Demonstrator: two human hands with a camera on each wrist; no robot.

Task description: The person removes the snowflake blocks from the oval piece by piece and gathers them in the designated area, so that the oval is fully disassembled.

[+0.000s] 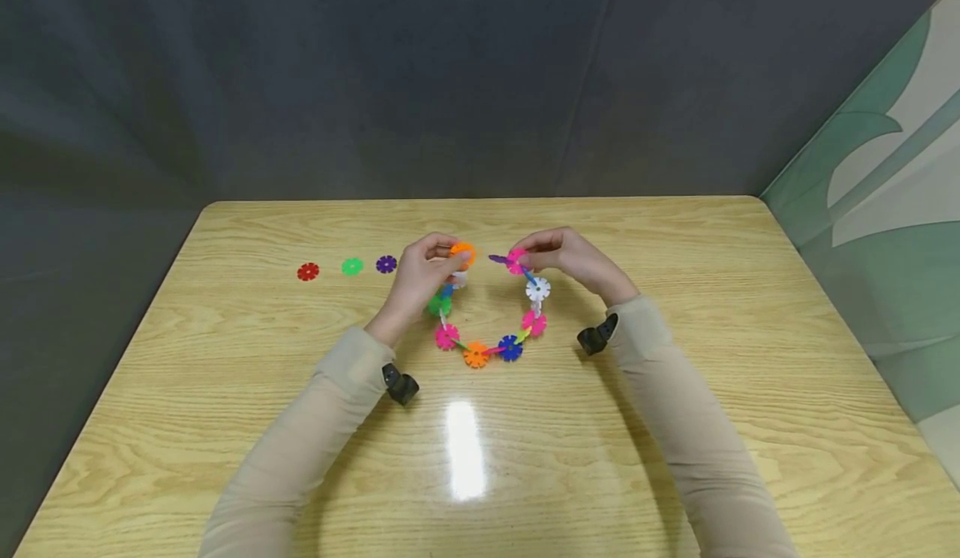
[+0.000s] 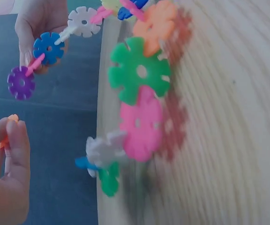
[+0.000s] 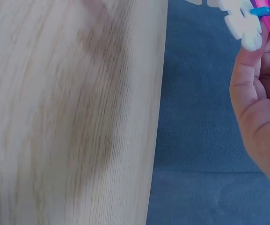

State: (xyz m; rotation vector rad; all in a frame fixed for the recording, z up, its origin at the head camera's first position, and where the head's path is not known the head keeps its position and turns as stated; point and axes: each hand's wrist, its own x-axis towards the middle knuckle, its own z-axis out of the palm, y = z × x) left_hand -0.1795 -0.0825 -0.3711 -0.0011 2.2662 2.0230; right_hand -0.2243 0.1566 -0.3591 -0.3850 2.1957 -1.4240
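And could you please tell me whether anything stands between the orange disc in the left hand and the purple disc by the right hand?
Nothing visible does: the orange disc, pinched by the left hand, and the purple disc, near the right hand, are separated only by an open gap.

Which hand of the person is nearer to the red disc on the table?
The left. In the head view, the left hand is right of the red disc; the right hand is much farther right.
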